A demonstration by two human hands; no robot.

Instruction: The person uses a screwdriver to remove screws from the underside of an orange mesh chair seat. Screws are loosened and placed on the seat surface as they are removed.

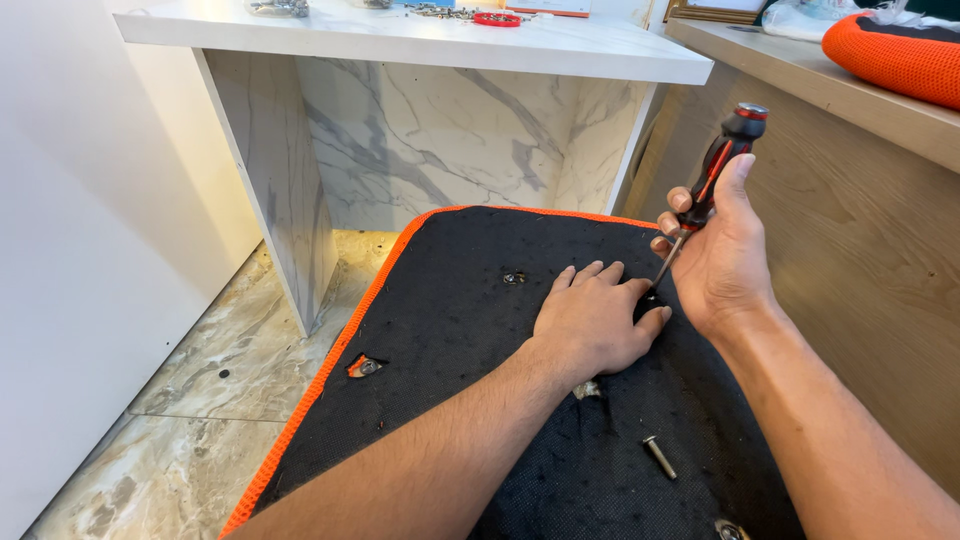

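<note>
Driving a screw into the black seat base

My right hand (722, 262) grips the screwdriver (712, 181), my left hand (593, 318) presses flat on the black seat base (455, 330); a loose bolt (659, 456) lies nearer.

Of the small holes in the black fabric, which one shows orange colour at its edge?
The hole near the left orange border of the black panel. Its torn edge shows orange and a metal fitting sits inside; the upper middle hole shows only metal.

Marble-look desk (420, 45), marbled floor (200, 400)
</note>
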